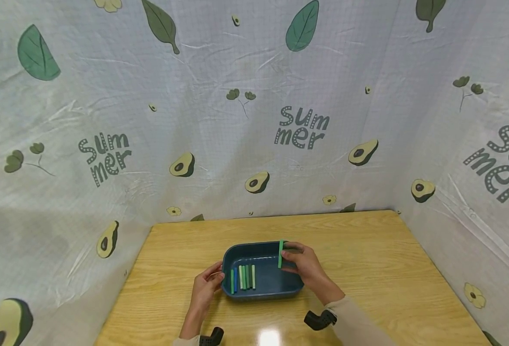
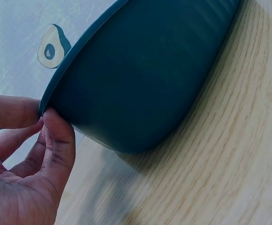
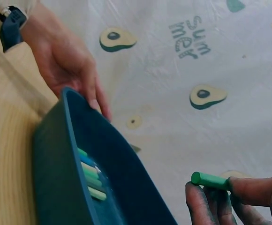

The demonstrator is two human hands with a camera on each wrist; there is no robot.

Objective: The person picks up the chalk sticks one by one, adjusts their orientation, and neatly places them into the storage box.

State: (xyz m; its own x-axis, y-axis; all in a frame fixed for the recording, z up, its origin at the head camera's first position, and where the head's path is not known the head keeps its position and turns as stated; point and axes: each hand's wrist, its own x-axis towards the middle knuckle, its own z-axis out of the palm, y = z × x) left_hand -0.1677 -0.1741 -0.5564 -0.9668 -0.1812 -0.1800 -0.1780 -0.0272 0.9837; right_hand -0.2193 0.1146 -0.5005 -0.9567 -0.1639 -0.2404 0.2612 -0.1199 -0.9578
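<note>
A dark blue tray [image 1: 276, 286] sits on the wooden table [image 1: 366, 259], seen close up from outside in the left wrist view as a blue tray wall [image 2: 140, 79]. Several green and blue chalk sticks [image 1: 243, 277] lie side by side in its left half; the same sticks [image 3: 91, 178] show in the right wrist view. My right hand [image 1: 306, 266] pinches a bright green chalk stick [image 1: 280, 253] above the tray's right side, the stick [image 3: 210, 180] held between thumb and fingers. My left hand [image 1: 206, 283] touches the tray's left rim with its fingertips [image 2: 56, 124].
A white cloth printed with avocados, leaves and "summer" [image 1: 302, 127] walls in the table on three sides. A light glare [image 1: 269, 336] shines on the table's near edge. Bare wood stretches to the right of the tray.
</note>
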